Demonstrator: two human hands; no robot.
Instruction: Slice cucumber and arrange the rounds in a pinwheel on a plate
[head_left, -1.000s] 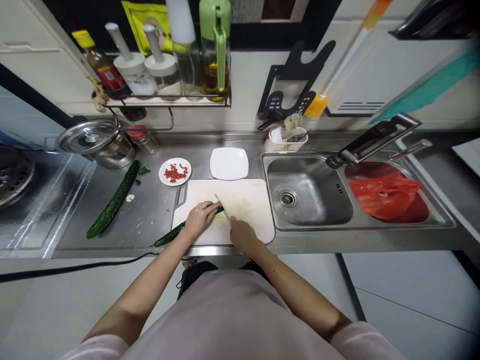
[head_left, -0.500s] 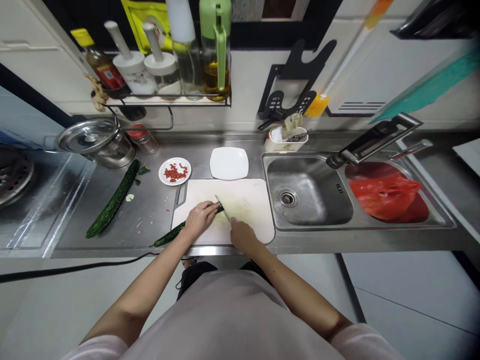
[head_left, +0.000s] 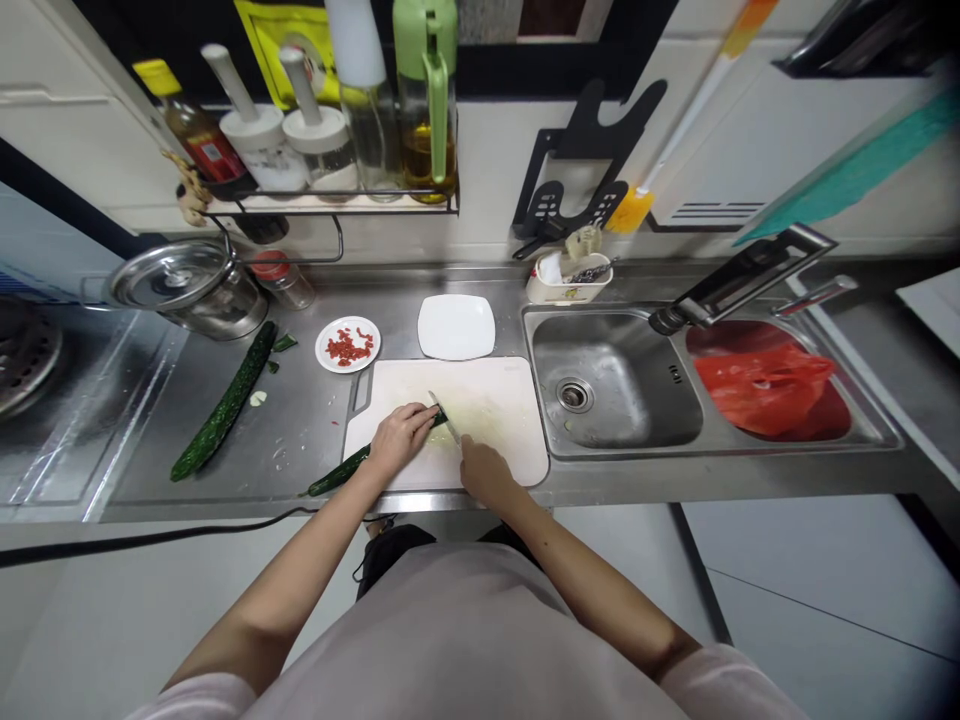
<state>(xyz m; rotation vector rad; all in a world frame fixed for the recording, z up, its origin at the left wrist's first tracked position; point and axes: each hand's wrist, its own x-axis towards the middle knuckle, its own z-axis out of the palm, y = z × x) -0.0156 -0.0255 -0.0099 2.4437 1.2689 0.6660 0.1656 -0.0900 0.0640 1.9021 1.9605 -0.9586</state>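
Observation:
On the white cutting board (head_left: 495, 385) lies a dark green cucumber (head_left: 341, 473), slanting off the board's left front edge. My left hand (head_left: 401, 437) is closed over its upper part and presses it down, hiding the middle. In my right hand (head_left: 484, 465) is a kitchen knife (head_left: 452, 428), its handle covered by the fingers. The blade crosses the cucumber's right end, close to my left fingertips. How deep the edge sits in the cucumber I cannot tell. Behind the board stands a white square plate (head_left: 456, 327).
Left of the board are a second cucumber (head_left: 225, 405) and a small plate (head_left: 322, 350) of chopped red pieces. A lidded steel pot (head_left: 225, 305) stands behind. To the right is a double sink (head_left: 630, 390) with a red plastic bag (head_left: 765, 390). A bottle rack (head_left: 337, 200) hangs above.
The camera view has shifted very slightly. Both hands, the knife and the cucumber keep the same place on the board.

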